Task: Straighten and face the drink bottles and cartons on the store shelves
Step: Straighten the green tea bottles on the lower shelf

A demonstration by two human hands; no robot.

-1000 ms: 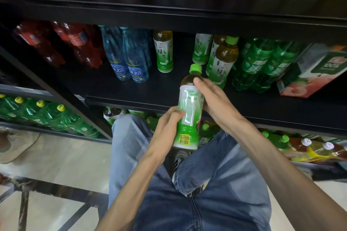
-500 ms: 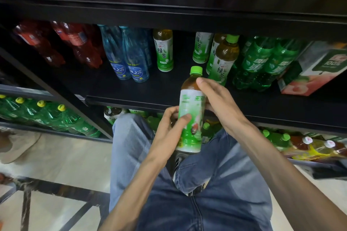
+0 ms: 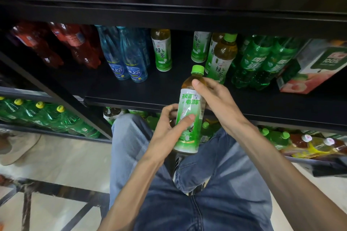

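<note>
On the far side, black store shelving (image 3: 187, 15) fills the view w/ a middle shelf (image 3: 159, 88) running left to right. Largest item on it: a peach juice carton (image 3: 317, 67) at far right, tilted. Left of that, dark green soda bottles (image 3: 262, 62) packed together. At far left, red drink bottles (image 3: 75, 47), then two clear blue water bottles (image 3: 127, 58) side by side. Btwn water and sodas stand green tea bottles — one alone (image 3: 161, 50), one further back (image 3: 200, 47), one nearer w/ green cap (image 3: 223, 56).

Near the shelf's front edge, held off the shelf and roughly upright, cap up: the green tea bottle (image 3: 190, 110) being handled. Right hand (image 3: 216, 99) grips its upper part — thumb on the shoulder just below the cap, fingers curled round the far side. Left hand (image 3: 169, 127) holds the lower label, thumb laid across the front, fingers curled behind.

Lower shelf: green bottles w/ yellow caps (image 3: 47, 114) at left, yellow-wrapped bottles (image 3: 315, 144) at right. Nearest: person's jeans (image 3: 197, 193), pale floor (image 3: 56, 161).
</note>
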